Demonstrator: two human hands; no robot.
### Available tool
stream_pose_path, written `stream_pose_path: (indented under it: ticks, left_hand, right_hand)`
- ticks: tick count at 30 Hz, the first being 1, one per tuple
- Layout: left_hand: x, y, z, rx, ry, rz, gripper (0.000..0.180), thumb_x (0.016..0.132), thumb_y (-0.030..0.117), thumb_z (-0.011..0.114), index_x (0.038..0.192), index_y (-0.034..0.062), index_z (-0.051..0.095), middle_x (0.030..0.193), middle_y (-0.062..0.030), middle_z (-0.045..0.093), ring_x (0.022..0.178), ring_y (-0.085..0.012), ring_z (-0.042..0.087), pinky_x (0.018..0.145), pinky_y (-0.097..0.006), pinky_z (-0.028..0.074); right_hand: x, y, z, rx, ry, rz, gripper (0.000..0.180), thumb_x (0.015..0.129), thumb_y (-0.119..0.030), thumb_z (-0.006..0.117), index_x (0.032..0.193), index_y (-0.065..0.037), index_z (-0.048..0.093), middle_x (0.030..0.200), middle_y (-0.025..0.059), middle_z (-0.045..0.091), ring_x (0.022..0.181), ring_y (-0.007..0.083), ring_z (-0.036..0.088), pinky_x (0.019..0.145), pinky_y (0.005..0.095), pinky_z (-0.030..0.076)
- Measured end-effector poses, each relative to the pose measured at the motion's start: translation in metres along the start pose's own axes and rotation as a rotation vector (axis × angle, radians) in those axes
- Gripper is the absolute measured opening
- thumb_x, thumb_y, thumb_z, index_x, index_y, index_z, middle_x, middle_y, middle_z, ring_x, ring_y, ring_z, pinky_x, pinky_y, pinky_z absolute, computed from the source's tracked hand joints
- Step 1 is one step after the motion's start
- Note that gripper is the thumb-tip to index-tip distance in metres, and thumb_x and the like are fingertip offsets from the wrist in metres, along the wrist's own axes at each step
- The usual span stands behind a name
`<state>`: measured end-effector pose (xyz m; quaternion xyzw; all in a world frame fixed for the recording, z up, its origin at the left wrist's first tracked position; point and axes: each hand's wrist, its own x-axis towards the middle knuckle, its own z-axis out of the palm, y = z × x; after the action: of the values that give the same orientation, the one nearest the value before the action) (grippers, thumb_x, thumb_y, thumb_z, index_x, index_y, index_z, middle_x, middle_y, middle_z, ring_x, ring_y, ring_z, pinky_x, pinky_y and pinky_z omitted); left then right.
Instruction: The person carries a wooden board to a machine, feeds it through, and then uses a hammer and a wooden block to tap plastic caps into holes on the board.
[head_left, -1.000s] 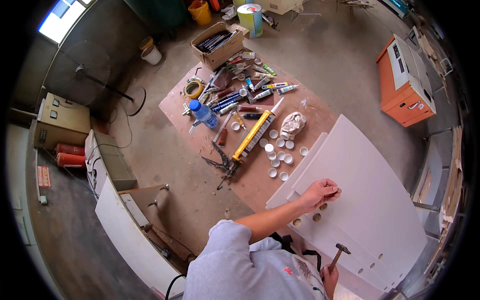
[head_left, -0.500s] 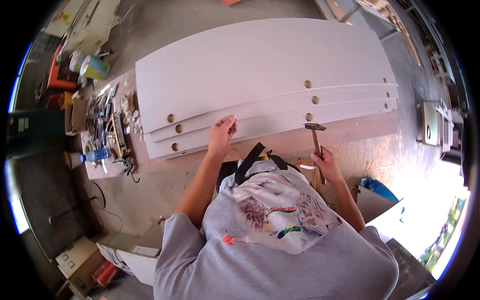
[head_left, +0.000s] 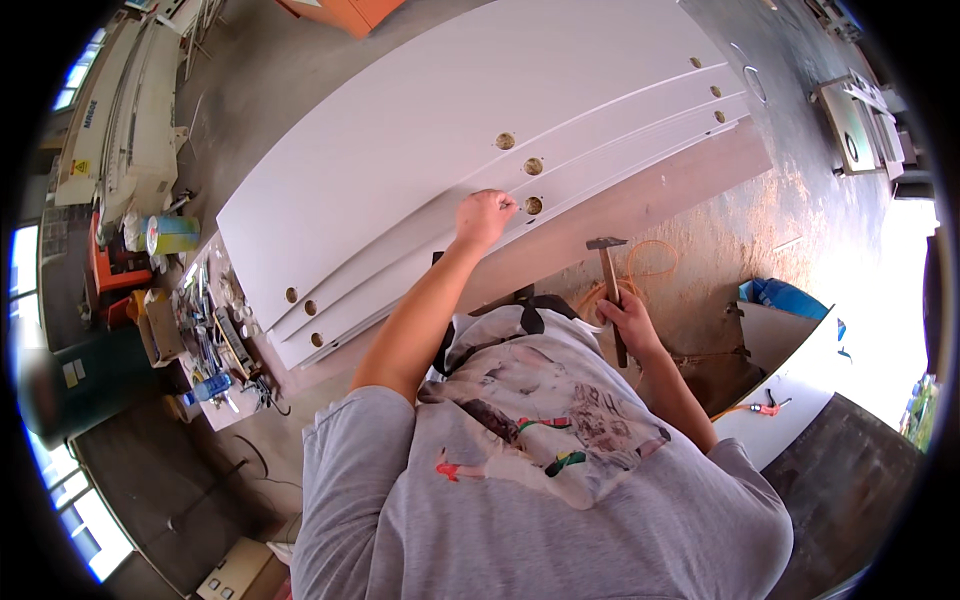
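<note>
Two hands busy: my left hand [head_left: 484, 216] pinches a fitting at the front panel's [head_left: 420, 250] hole [head_left: 533, 205], my right hand [head_left: 622, 318] grips the hammer [head_left: 610, 272], so tapping squarely comes next.

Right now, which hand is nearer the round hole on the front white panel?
Left. The left hand rests on the panel right beside the hole. The right hand is off the panel, lower down, gripping a hammer.

The workbench clutter [head_left: 215, 340] is too small to identify (bent toward the rim).
</note>
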<state>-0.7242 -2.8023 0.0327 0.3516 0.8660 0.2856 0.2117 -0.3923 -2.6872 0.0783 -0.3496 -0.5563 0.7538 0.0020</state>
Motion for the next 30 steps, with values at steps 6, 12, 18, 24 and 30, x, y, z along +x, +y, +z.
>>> stream_pose_path:
  ticks: [6,12,18,24,30]
  left_hand:
    - [0.004,0.007,0.013,0.173,0.048,0.074,0.017,0.092,0.031,0.068,0.093,0.0183,0.078,0.098,-0.0052,0.076,0.091,-0.0279,0.072,0.079,-0.041,0.057]
    - [0.004,0.016,0.011,0.25,0.032,0.092,0.018,0.093,0.032,0.067,0.093,0.0174,0.078,0.096,-0.0046,0.076,0.091,-0.0262,0.072,0.078,-0.041,0.057]
    - [0.064,0.044,-0.001,0.112,0.128,-0.018,0.019,0.093,0.035,0.068,0.092,0.018,0.078,0.091,-0.0062,0.077,0.09,-0.026,0.072,0.077,-0.041,0.056]
    - [0.102,0.059,0.003,0.185,0.024,-0.054,0.019,0.09,0.035,0.069,0.095,0.0196,0.079,0.1,-0.0093,0.076,0.096,-0.0301,0.071,0.081,-0.043,0.056]
    - [0.108,0.065,0.002,0.243,-0.053,-0.026,0.018,0.093,0.035,0.069,0.094,0.0196,0.078,0.094,-0.0036,0.076,0.094,-0.0266,0.071,0.08,-0.042,0.056]
  right_hand:
    - [-0.006,0.013,-0.021,0.033,0.046,0.014,0.011,0.102,-0.015,0.063,0.099,-0.005,0.061,0.08,0.0002,0.061,0.075,0.0098,0.055,0.072,0.0264,0.044]
    - [0.001,0.007,-0.029,0.028,0.04,0.0,0.012,0.102,-0.015,0.063,0.097,-0.005,0.06,0.08,0.0,0.061,0.074,0.0097,0.055,0.071,0.0267,0.045]
    - [0.01,0.001,-0.033,-0.027,-0.009,-0.002,0.012,0.102,-0.014,0.063,0.095,-0.004,0.058,0.078,0.0,0.06,0.072,0.0099,0.055,0.069,0.0268,0.045]
    - [0.005,-0.003,-0.04,-0.048,-0.008,-0.024,0.01,0.101,-0.011,0.063,0.097,-0.004,0.056,0.077,0.0007,0.058,0.072,0.0103,0.055,0.068,0.0275,0.046]
    - [0.001,0.016,-0.042,0.103,0.069,0.017,0.012,0.103,-0.013,0.061,0.096,-0.005,0.055,0.076,0.0011,0.058,0.066,0.0111,0.056,0.062,0.0282,0.047]
